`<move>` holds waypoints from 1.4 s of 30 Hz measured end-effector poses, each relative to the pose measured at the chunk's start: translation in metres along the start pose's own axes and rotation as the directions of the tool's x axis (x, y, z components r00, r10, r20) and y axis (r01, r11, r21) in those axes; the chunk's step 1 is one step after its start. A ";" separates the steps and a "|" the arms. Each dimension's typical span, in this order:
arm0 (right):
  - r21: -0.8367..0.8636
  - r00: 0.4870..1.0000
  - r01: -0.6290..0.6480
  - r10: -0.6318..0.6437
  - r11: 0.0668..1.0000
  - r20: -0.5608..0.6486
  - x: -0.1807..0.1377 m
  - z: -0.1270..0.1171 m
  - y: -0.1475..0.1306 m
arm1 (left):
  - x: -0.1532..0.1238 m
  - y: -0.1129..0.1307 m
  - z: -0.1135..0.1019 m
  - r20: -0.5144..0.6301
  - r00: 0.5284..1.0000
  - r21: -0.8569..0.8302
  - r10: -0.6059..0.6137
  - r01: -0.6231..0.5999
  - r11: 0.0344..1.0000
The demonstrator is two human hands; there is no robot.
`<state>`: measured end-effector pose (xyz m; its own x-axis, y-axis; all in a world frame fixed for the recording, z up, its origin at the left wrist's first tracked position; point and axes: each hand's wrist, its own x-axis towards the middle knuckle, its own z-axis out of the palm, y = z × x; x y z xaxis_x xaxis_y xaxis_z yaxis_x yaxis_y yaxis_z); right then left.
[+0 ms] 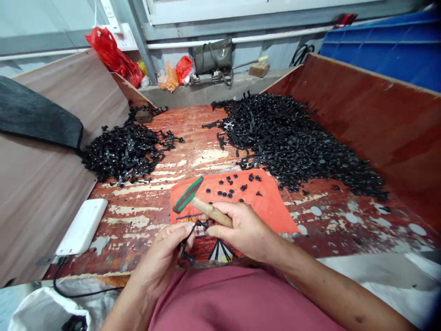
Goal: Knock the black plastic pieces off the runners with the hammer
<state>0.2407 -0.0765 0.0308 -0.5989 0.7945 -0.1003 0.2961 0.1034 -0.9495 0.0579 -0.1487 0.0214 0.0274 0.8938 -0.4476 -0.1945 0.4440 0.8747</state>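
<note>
Between the thumb and fingers of my left hand [168, 243] is a small black plastic part [188, 239], thin with knobbed ends. My right hand [241, 230] grips the wooden handle of a hammer [210, 209], whose green-edged dark head points up and left. The fingertips of my right hand also meet the black part, close to my left thumb. Under both hands lies an orange printed cloth [272, 216]. Several small black round plugs [224, 194] are scattered on its far half.
A large heap of black parts [292, 138] fills the right side against a wooden board [372, 105]. Another heap [124, 151] lies at left by a second board [34, 184]. A white power bank [82, 225] with a cable is near the front left edge, above a white sack [51, 308].
</note>
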 end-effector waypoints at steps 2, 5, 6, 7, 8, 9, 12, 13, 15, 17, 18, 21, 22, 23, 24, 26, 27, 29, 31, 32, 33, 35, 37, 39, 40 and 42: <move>0.042 0.999 -0.031 0.031 0.999 -0.011 -0.001 0.003 0.000 | -0.002 0.002 0.004 -0.005 1.000 -0.030 -0.002 0.002 1.000; 0.107 0.998 -0.056 0.060 0.993 -0.030 -0.002 0.004 0.000 | -0.003 0.005 0.006 -0.015 1.000 -0.015 -0.023 0.022 1.000; 0.131 0.998 -0.052 0.056 0.990 -0.025 -0.002 0.004 -0.001 | -0.004 0.005 0.007 -0.014 1.000 -0.008 -0.027 0.027 1.000; 0.153 0.999 -0.047 0.050 0.987 -0.016 -0.002 0.004 -0.001 | -0.005 0.004 0.007 -0.011 1.000 -0.007 -0.029 0.029 1.000; 0.171 0.999 -0.043 0.046 0.984 -0.009 -0.003 0.004 -0.002 | -0.005 0.003 0.007 -0.009 1.000 -0.014 -0.028 0.028 1.000; 0.186 0.999 -0.041 0.043 0.982 -0.007 -0.003 0.004 -0.002 | -0.005 0.002 0.007 -0.008 1.000 -0.027 -0.024 0.024 0.999; 0.229 0.999 -0.037 0.041 0.973 -0.014 -0.001 0.006 -0.001 | -0.005 -0.002 0.008 -0.020 1.000 -0.067 -0.008 0.006 0.998; 0.236 0.999 -0.033 0.037 0.971 -0.013 0.001 0.007 0.000 | -0.004 -0.003 0.008 -0.026 1.000 -0.069 -0.002 0.000 0.998; 0.190 1.000 -0.016 0.021 0.982 -0.023 0.004 0.008 0.003 | 0.000 -0.004 0.005 -0.043 0.999 -0.035 0.013 -0.014 0.999; 0.038 0.998 0.007 -0.005 0.999 -0.059 0.007 0.006 0.006 | 0.005 -0.004 -0.002 -0.070 0.996 0.087 0.063 -0.057 0.995; -0.055 0.997 0.017 -0.022 0.998 -0.079 0.007 0.004 0.008 | 0.008 -0.005 -0.006 -0.082 0.991 0.183 0.104 -0.088 0.979; -0.237 0.991 0.027 -0.058 0.971 -0.122 0.004 -0.004 0.011 | 0.017 -0.011 -0.019 -0.087 0.965 0.534 0.246 -0.163 0.829; -0.257 0.990 0.028 -0.062 0.966 -0.125 0.002 -0.007 0.013 | 0.019 -0.013 -0.022 -0.081 0.957 0.633 0.279 -0.167 0.756; -0.266 0.990 0.031 -0.065 0.963 -0.123 -0.001 -0.009 0.014 | 0.022 -0.016 -0.025 -0.076 0.951 0.705 0.300 -0.161 0.691; -0.269 0.991 0.035 -0.069 0.963 -0.117 -0.003 -0.012 0.016 | 0.024 -0.018 -0.027 -0.073 0.948 0.749 0.309 -0.152 0.645; -0.267 0.992 0.041 -0.070 0.963 -0.102 -0.008 -0.016 0.020 | 0.026 -0.021 -0.032 -0.081 0.950 0.758 0.303 -0.138 0.638; -0.269 0.993 0.037 -0.066 0.963 -0.100 -0.010 -0.019 0.023 | 0.027 -0.020 -0.034 -0.102 0.949 0.729 0.300 -0.134 0.671; -0.280 0.992 0.013 -0.047 0.960 -0.116 -0.012 -0.022 0.027 | 0.026 -0.017 -0.038 -0.179 0.936 0.638 0.304 -0.124 0.760; -0.291 0.990 -0.014 -0.028 0.957 -0.140 -0.011 -0.024 0.030 | 0.024 -0.013 -0.040 -0.262 0.921 0.531 0.290 -0.114 0.840; -0.288 0.989 -0.020 -0.023 0.958 -0.149 -0.010 -0.024 0.030 | 0.022 -0.010 -0.039 -0.277 0.923 0.480 0.267 -0.108 0.871; -0.278 0.988 -0.021 -0.022 0.960 -0.152 -0.008 -0.023 0.029 | 0.020 -0.009 -0.037 -0.264 0.935 0.435 0.236 -0.103 0.895; -0.245 0.989 -0.008 -0.028 0.969 -0.143 -0.003 -0.019 0.024 | 0.017 -0.008 -0.029 -0.174 0.967 0.381 0.187 -0.109 0.918; -0.210 0.992 0.016 -0.041 0.978 -0.117 0.003 -0.012 0.016 | 0.014 -0.008 -0.018 -0.085 0.976 0.412 0.201 -0.149 0.899; -0.152 0.998 0.036 -0.042 0.988 -0.037 0.008 -0.004 0.009 | 0.012 -0.009 -0.007 -0.032 0.965 0.509 0.260 -0.208 0.835; -0.109 0.999 0.032 -0.030 0.994 0.018 0.010 0.000 0.007 | 0.011 -0.009 -0.003 -0.018 0.956 0.569 0.293 -0.231 0.789; -0.009 0.994 -0.013 0.014 1.000 0.109 0.013 0.004 0.005 | 0.008 -0.006 0.000 -0.009 0.926 0.679 0.376 -0.270 0.682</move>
<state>0.2313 -0.0678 0.0237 -0.6722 0.7259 -0.1457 0.3107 0.0980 -0.9454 0.0591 -0.1438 0.0124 -0.0564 0.9946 -0.0873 0.5261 0.1039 0.8440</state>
